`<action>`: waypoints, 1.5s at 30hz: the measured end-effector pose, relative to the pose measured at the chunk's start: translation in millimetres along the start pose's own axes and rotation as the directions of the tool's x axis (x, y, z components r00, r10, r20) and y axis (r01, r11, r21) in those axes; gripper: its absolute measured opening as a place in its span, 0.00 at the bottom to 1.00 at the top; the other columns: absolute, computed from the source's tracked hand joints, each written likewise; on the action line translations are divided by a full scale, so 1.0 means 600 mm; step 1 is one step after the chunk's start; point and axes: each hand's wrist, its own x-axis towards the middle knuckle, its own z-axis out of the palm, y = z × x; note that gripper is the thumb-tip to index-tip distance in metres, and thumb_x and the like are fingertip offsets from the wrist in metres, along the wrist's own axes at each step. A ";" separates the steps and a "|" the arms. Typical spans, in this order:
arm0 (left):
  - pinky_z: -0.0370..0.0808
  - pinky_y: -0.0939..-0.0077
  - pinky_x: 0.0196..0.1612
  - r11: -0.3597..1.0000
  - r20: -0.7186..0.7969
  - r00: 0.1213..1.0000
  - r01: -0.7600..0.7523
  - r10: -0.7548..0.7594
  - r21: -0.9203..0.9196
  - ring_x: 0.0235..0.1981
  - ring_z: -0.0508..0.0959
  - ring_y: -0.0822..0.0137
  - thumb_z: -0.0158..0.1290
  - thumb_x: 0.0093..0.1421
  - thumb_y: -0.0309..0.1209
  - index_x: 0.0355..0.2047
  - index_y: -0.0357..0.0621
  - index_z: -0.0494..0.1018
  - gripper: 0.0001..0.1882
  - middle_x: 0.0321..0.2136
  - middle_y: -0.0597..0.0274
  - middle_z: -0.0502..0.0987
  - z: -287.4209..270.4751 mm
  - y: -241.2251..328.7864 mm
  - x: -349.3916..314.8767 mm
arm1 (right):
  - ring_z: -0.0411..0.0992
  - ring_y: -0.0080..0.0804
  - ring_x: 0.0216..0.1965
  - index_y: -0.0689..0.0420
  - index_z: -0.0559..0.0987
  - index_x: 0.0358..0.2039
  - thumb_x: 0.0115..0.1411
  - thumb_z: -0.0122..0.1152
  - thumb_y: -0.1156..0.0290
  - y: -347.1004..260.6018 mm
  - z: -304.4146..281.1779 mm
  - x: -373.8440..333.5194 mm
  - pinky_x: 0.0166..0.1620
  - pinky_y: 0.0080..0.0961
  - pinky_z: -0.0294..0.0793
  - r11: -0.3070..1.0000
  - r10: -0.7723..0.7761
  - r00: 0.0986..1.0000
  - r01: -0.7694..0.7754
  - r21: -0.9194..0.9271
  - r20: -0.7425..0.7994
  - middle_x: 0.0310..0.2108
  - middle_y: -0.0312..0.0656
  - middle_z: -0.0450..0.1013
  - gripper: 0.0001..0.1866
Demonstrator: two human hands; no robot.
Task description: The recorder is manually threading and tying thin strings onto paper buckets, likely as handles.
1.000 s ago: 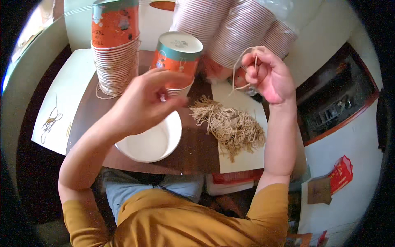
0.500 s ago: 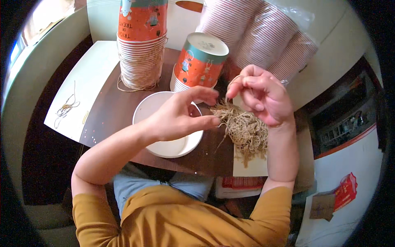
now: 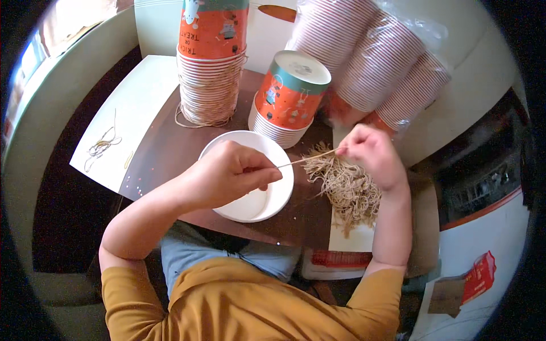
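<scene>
A thin tan string [image 3: 307, 159] is stretched between my two hands. My left hand [image 3: 242, 173] pinches one end above a white paper bucket [image 3: 207, 149], whose open mouth faces up. Higher and to the right, my right hand [image 3: 372, 156] is closed on the other end, slightly blurred. Beneath that hand lies a tangled heap of tan strings [image 3: 352, 196], spread over a pale sheet and the brown table. Just behind the white bucket stands a short stack of upside-down orange and green paper buckets [image 3: 293, 94].
A tall stack of paper buckets [image 3: 210, 85], wound with strings, rises at the back left. Plastic-wrapped bucket stacks [image 3: 378, 62] lean at the back right. Some loose dark strings [image 3: 102, 145] lie on a white board [image 3: 133, 96] at left. A red bag [image 3: 479, 277] is at lower right.
My left hand has closed on the string, and my right hand has moved slightly down and right. The string is now pulled straight between them. The whole view has shifted a little.
</scene>
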 end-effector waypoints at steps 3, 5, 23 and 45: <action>0.72 0.79 0.24 0.970 0.012 0.996 -0.088 0.088 0.227 0.21 0.74 0.77 0.54 0.60 0.33 0.31 0.37 0.79 0.11 0.20 0.64 0.77 -0.005 0.014 0.000 | 0.69 0.36 0.45 0.63 0.70 0.44 0.52 0.62 0.63 -0.028 0.055 -0.009 0.52 0.32 0.66 0.850 -0.300 0.954 0.253 -0.463 -0.029 0.40 0.47 0.72 0.23; 0.72 0.78 0.24 0.940 0.030 0.991 -0.136 0.133 0.312 0.20 0.74 0.76 0.54 0.60 0.32 0.30 0.36 0.79 0.11 0.19 0.63 0.77 -0.008 0.026 0.007 | 0.65 0.38 0.53 0.60 0.57 0.59 0.53 0.65 0.63 -0.019 0.099 0.003 0.58 0.37 0.62 0.953 -0.237 0.954 0.192 0.233 0.185 0.51 0.46 0.64 0.37; 0.67 0.86 0.23 0.982 -0.049 0.982 0.178 -0.181 -0.062 0.21 0.70 0.82 0.53 0.61 0.34 0.37 0.38 0.77 0.11 0.24 0.68 0.78 -0.121 -0.043 -0.062 | 0.74 0.38 0.26 0.60 0.77 0.30 0.53 0.62 0.75 -0.049 0.217 0.084 0.31 0.29 0.72 0.885 -0.387 0.905 0.418 -0.205 0.177 0.25 0.45 0.73 0.05; 0.71 0.83 0.31 0.983 -0.281 0.943 0.164 -0.180 -0.082 0.27 0.73 0.78 0.53 0.57 0.21 0.39 0.31 0.76 0.09 0.28 0.62 0.76 -0.096 -0.169 -0.057 | 0.67 0.15 0.26 0.61 0.77 0.29 0.57 0.59 0.71 0.021 0.284 0.119 0.30 0.17 0.68 0.955 0.279 0.916 -0.297 0.019 0.289 0.25 0.31 0.72 0.06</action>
